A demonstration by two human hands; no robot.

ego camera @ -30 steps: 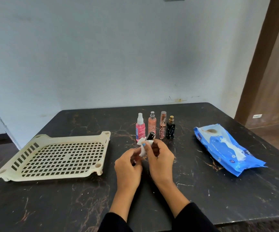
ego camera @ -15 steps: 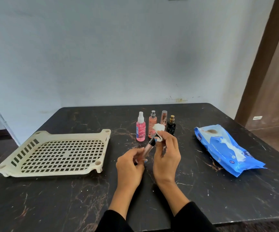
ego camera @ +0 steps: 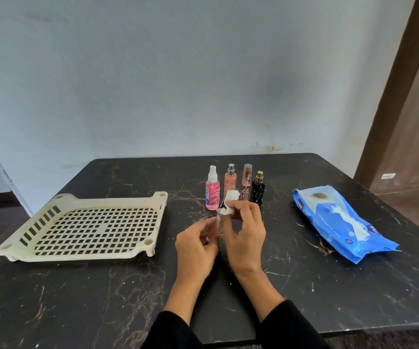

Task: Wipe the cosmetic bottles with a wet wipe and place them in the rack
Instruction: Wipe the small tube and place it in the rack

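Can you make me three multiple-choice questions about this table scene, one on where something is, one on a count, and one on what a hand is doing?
1. Where does the rack lie?
A. To the left of the hands
B. On top of the blue pack
C. Behind the standing bottles

2. How many bottles stand in the row at the back of the table?
A. Two
B. Four
C. Six

3. What is the right hand doing?
A. Lying flat on the table
B. Reaching into the blue pack
C. Holding a white wipe against a slim bottle

Answers: 1 A, the rack is at the table's left side, apart from the blue pack. 2 B, the pink bottle, peach bottle, clear tube and black bottle stand upright. 3 C, its fingers pinch the wipe on the slim bottle that the left hand holds.
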